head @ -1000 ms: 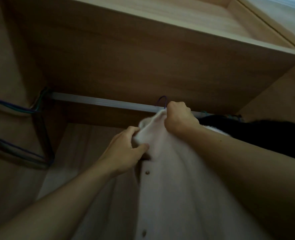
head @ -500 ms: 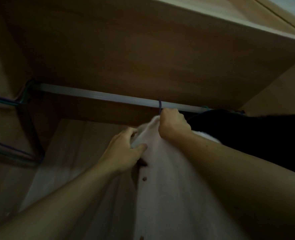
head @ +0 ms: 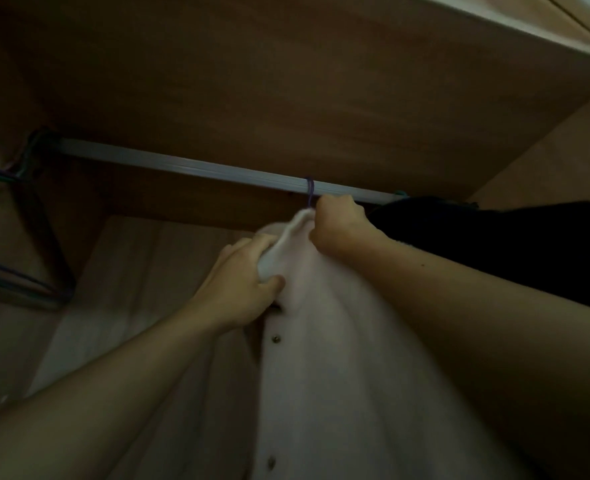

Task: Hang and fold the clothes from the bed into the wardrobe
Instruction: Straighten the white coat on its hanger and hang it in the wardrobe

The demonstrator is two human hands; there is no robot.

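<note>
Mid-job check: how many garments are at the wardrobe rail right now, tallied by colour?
Pale buttoned garment: 1
Black garment: 1
Total: 2

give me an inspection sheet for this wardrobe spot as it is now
surface: metal rail under a wooden shelf; no table in view
job's things: pale buttoned shirt below a purple hanger hook that sits over the rail; black garment to its right
clutter: empty hangers at the rail's left end
grippers: left hand grips the shirt's collar edge; right hand grips the shirt's top just under the hook
cables: nothing seen
surroundings: wardrobe interior, dim light
</note>
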